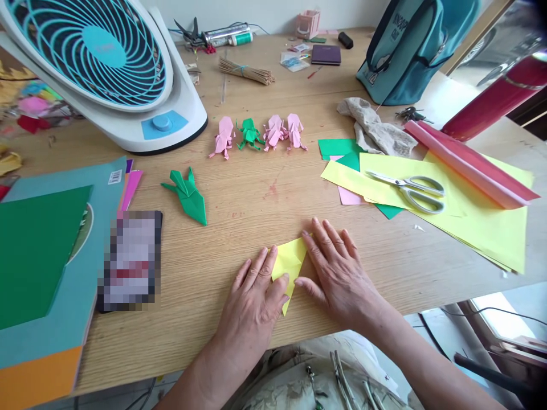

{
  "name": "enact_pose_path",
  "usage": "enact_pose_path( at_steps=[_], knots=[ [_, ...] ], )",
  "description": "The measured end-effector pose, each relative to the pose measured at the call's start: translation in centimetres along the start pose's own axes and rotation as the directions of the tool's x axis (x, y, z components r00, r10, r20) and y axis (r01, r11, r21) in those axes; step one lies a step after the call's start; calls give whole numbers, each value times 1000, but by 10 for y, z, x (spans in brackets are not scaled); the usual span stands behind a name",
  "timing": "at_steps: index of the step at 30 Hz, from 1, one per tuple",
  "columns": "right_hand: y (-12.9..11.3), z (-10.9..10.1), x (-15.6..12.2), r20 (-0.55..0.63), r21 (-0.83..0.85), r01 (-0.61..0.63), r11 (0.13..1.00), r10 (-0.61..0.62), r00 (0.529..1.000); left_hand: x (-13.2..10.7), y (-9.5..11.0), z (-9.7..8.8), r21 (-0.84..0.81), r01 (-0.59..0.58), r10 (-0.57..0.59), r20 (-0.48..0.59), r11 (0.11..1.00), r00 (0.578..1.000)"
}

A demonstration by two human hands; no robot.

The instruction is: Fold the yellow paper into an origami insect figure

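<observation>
A small folded piece of yellow paper lies on the wooden table, its pointed end toward me. My left hand rests flat at its left side, fingers stretched out, the thumb pressing on the paper. On the other side, my right hand lies flat with fingers extended, the fingertips touching the paper's upper right corner. Beyond my left hand sits a green folded paper figure. Farther back stand a smaller green folded figure and several pink folded figures.
Scissors lie on yellow sheets at right, near a red bottle and a teal bag. A blurred phone-like device, folders and a fan occupy the left. A stick bundle lies behind.
</observation>
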State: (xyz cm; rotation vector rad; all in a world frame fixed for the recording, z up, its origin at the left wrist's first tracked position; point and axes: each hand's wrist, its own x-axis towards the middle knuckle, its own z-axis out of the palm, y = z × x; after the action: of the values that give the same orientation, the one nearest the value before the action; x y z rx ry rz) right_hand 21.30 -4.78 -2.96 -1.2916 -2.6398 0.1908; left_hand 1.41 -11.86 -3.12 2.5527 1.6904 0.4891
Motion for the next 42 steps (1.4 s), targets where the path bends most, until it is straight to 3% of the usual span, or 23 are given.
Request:
enact_pose_path(
  at_steps=[5,9,11,18,23,32,34,38,42],
  knots=[
    [10,-4,-2,-47,-30,-81,996,80,996,2,1,-1,23,-3,3,12,1000,1000],
    [-4,-4,3,24,26,104,994,-104,994,3,1,-2,31,3,-4,30,1000,1000],
    [-8,-3,4,49,34,126,991,-127,991,4,0,-2,29,0,-1,37,1000,999],
    [1,0,-2,-3,-25,35,999,-35,999,3,-2,-2,49,29,-32,64,998,997],
    [0,-5,-6,32,26,254,967,-255,966,4,2,-2,78,31,-40,113,996,993],
    [1,-2,-6,46,90,279,956,-284,958,-14,-6,-18,89,183,-174,-101,979,980],
    [1,-1,-6,42,85,285,955,-289,956,-11,-6,-21,113,164,-157,-71,980,985],
    [0,-1,-7,29,72,270,960,-272,962,2,4,-16,121,72,-83,91,990,992],
    [1,-2,-7,19,79,261,962,-263,965,5,10,-5,123,155,-167,98,980,981]
  ],
)
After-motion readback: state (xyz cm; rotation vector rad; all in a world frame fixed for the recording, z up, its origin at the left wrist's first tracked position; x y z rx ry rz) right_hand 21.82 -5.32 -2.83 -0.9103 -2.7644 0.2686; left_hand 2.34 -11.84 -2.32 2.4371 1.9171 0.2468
